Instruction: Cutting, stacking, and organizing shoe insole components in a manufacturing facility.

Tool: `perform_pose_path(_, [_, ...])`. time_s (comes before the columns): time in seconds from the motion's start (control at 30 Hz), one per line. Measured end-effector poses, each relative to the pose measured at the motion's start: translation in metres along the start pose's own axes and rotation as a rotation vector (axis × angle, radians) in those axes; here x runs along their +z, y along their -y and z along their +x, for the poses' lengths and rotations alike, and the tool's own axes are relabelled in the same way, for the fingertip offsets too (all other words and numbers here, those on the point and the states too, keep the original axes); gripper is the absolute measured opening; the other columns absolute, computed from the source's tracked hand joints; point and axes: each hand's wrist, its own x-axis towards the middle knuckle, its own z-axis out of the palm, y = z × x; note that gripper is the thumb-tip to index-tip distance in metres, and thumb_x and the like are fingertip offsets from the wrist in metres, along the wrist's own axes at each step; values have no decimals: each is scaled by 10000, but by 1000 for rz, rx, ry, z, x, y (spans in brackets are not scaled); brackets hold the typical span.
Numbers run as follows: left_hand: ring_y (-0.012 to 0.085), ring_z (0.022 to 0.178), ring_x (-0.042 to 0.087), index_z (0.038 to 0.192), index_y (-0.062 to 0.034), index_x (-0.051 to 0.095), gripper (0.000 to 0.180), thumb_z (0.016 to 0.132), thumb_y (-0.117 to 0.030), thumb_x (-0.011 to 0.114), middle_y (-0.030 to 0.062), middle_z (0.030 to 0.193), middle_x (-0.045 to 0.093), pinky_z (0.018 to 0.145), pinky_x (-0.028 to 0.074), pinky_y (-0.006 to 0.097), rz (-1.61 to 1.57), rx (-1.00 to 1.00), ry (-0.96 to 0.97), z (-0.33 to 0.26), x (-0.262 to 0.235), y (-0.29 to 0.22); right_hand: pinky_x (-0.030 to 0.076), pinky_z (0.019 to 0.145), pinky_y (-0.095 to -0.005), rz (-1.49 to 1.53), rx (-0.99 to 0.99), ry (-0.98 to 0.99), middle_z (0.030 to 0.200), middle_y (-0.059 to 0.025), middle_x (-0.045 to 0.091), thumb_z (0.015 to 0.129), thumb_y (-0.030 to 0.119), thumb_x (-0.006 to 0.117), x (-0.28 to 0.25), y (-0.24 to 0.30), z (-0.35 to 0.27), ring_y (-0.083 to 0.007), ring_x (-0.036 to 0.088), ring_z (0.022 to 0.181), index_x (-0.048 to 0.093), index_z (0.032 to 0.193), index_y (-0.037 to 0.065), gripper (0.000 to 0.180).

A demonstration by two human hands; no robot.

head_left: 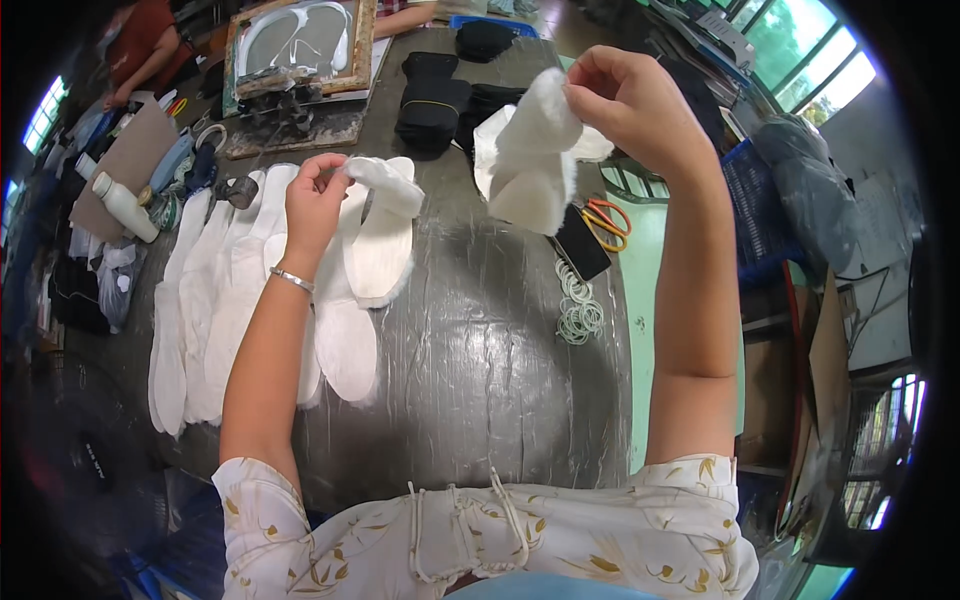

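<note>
**Two hands, two fleecy white insoles**

From the head camera we look down on a dark, plastic-wrapped worktop [470, 330]. Our left hand [315, 200] is raised just above it, wrist bent back, a silver bracelet [292, 280] on the forearm. Its fingers [322, 172] pinch the upper end of a white insole [385, 235], whose lower part rests on the worktop, overlapping a row of white insoles [215, 300] laid side by side to the left.

Our right hand [630, 105] is lifted higher, elbow bent, forearm nearly upright. Its fingers [590, 82] are pressed together on the top of a second, fluffy white piece [530, 160], which hangs folded and clear of the worktop.

We judge the step to be separating or pairing the pieces; the next move calls for a firm pinch and a careful line-up of the edges.

Near the right hand lie orange-handled scissors [607, 222], a dark flat block [580, 243] and a heap of pale rubber bands [577, 305]. Farther back stand black stacked pieces [432, 105] and a wooden frame [300, 45].
</note>
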Motion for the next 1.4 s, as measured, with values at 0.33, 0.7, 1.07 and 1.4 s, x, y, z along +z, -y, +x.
perform_pose_path(0.33, [72, 727, 639, 1007, -35, 696, 157, 873, -117, 694, 22, 893, 679, 639, 505, 231, 54, 15, -38, -1, 6, 10, 499, 738, -315, -285, 101, 167, 854, -107, 671, 764, 49, 599, -7, -16, -25, -196, 636, 784, 684, 1074, 6, 324])
perform_pose_path(0.7, [100, 721, 635, 988, -28, 708, 159, 853, -111, 714, 45, 975, 666, 681, 502, 251, 89, 35, -38, 3, 5, 11, 507, 708, -342, -405, 208, 375, 840, -77, 680, 761, 148, 694, -27, 26, -67, -225, 657, 787, 676, 1028, 45, 287])
perform_pose_path(1.07, [113, 689, 581, 941, -82, 727, 112, 836, -56, 699, 39, 996, 597, 641, 493, 255, 281, 210, 70, -53, -3, -17, 488, 634, -386, -937, -130, 313, 727, -97, 661, 712, 211, 795, -31, 32, -58, -271, 654, 704, 674, 854, 66, 236])
perform_pose_path(1.4, [126, 677, 567, 939, -70, 745, 119, 831, -56, 696, 41, 873, 612, 643, 478, 261, 289, 216, 97, -75, -10, -28, 509, 641, -330, -592, 32, 138, 730, -76, 665, 777, 116, 690, -34, 37, -63, -215, 653, 681, 710, 934, 52, 171])
